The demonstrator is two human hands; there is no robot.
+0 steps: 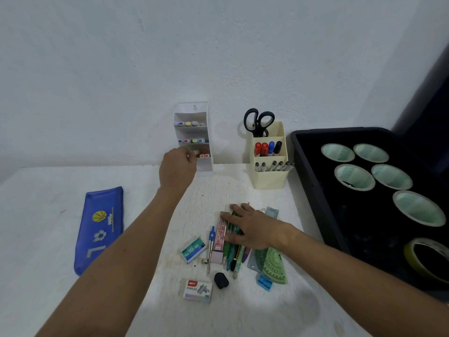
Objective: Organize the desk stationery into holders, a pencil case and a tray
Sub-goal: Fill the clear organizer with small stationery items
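Two bare forearms reach forward over a white bench (48,203). The left hand (177,166) is stretched far ahead to a white tiered holder (192,132) standing against the wall, knuckles up, fingers curled and pinching the end of a marker (195,153) at the holder's lowest shelf; the marker's long axis runs away from the person into the shelf, beside two orange-capped markers lying the same way. The shelves above the hand hold rows of coloured markers, caps facing out. The right hand (250,227) lies nearer the person, palm down, fingers straight and spread, pressing on a bundle of pens and pencils (233,254) and a pink box (220,234), all lying with their long axes pointing roughly away from the person. Left of that hand lie a compass (211,242) and a green staple box (193,249); nearer the person are a second staple box (196,290), a black eraser (221,280), a blue sharpener (264,282) and a green protractor (273,265). Far left of the left forearm lies a blue pencil case (102,224), lengthwise away from the person. Beyond the right hand stands a cream holder (269,176) with scissors (258,122), markers and pens upright. Right of the right arm sits a black tray (313,181) holding tape rolls (354,177).
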